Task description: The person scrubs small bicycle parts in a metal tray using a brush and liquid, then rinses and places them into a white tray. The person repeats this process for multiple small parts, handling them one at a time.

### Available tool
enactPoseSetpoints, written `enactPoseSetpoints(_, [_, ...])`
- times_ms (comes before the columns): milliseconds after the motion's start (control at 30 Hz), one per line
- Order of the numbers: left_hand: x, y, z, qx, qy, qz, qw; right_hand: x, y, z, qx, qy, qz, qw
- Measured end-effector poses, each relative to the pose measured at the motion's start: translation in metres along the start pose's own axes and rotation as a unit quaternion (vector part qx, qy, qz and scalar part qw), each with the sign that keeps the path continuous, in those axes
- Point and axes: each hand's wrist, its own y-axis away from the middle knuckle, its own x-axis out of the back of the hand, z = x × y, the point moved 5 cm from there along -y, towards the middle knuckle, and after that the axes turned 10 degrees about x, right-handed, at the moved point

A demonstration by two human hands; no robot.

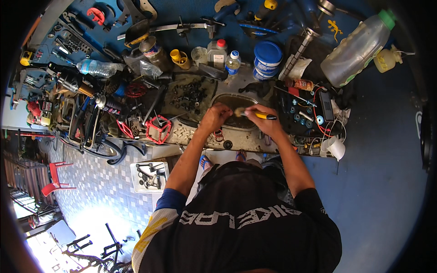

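Observation:
Over an oval metal basin (251,100) with dark liquid at the bench's front, my two hands are close together. My right hand (266,122) is closed round a brush (260,115) with a yellow and black handle, its pale bristles pointing toward my left hand (215,118). The left fingers are pinched together on something too small to name. Just below that hand lie small red rings (219,135), and a round black part (228,144) is on the bench edge. Left of the basin, many small dark parts (189,93) are spread on a stained surface.
A red pedal (159,129) and several tools crowd the bench's left. Behind the basin stand a small bottle (232,63), a blue tub (267,59) and a yellow cup (180,59). Right are sockets (302,118) and a white cup (334,148). A white tray (134,177) is lower left.

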Motion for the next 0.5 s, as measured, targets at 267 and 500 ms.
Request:
enactPoseSetpoints(267, [0.012, 0.013, -0.001, 0.113, 0.022, -0.055, 0.992, -0.009, -0.031, -0.014, 0.058, -0.072, 0.009, 0.996])
enactPoseSetpoints(500, [0.018, 0.016, 0.006, 0.068, 0.019, -0.027, 0.997, -0.014, -0.033, -0.016, 0.002, -0.076, 0.011, 0.997])
